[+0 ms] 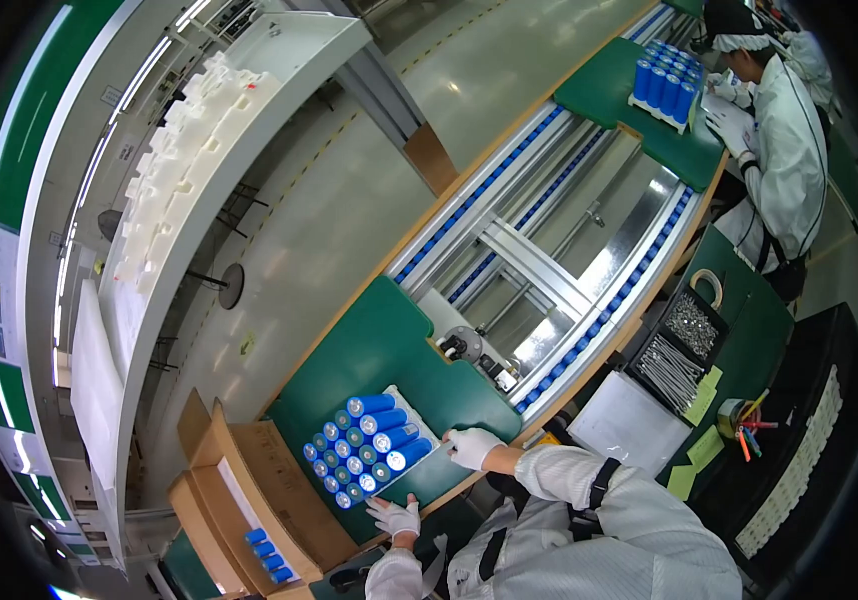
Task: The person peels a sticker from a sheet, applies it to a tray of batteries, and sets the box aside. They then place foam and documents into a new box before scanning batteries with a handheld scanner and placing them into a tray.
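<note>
Blue cells (355,465): They stand close together in a block, on the green worktop (369,330) in front of me, near its left end.
White tray (417,417): It is under the cells and sticks out on their right side.
My left grip (396,515): It is wide, with the fingers spread, just beside the near side of the block. I see nothing in it. I can't tell if a fingertip touches.
My right grip (474,448): The fingers are at the tray's right corner. I can't tell if they pinch it or just rest there.
Step now: I think I am getting the loaded tray straight, one hand on each side.
Next move: I'd say it calls for both hands low on the tray, going slow and flat, because tall cells could tip.
Edges: The wood edge (457,489) is close, on my side. A cardboard box (304,490) is just beside the left end, so that way looks tight.
Open room: There is bare green behind the cells and to their right, up to the round metal part (462,344). Past that is the track (537,268) with blue rollers (497,173).
Far end: A co-worker (784,150) sits by another block of cells (667,80).
</note>
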A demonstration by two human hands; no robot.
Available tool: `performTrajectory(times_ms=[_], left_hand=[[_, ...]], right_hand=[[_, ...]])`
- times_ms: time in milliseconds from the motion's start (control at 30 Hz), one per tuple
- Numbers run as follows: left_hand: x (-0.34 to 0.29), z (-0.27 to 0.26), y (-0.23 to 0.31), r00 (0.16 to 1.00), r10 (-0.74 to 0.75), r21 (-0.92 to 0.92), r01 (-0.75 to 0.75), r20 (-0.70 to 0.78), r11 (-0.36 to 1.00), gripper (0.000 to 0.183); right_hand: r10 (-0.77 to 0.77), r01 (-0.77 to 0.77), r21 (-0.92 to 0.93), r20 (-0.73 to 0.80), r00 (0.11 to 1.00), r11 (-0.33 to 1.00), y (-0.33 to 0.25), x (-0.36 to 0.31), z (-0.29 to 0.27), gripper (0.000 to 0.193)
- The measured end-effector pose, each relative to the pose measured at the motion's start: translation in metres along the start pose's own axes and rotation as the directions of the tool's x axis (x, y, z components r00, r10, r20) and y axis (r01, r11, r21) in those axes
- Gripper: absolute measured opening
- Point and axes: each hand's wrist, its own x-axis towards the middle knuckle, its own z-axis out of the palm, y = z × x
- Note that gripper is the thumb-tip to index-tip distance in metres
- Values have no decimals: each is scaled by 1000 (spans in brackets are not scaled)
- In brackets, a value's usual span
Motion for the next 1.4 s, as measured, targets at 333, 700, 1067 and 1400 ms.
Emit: performTrajectory(times_ms=[333, 700, 1067, 1400], left_hand=[[-2, -5, 6, 995, -50, -27, 53, 86, 998, 120], [-6, -17, -5, 985, 96, -81, -84, 146, 993, 129], [-24, -45, -4, 959, 160, -84, -144, 235, 986, 128], [-18, -20, -4, 980, 174, -173, -155, 99, 973, 137]], right_hand=[[-16, 7, -112, -85, 996, 994, -17, -2, 1, 48], [41, -77, -85, -362, 931, 993, -5, -6, 22, 54], [133, -180, -542, -125, 983, 821, -46, -49, 23, 60], [158, -224, -639, -159, 974, 736, -33, -41, 29, 55]])
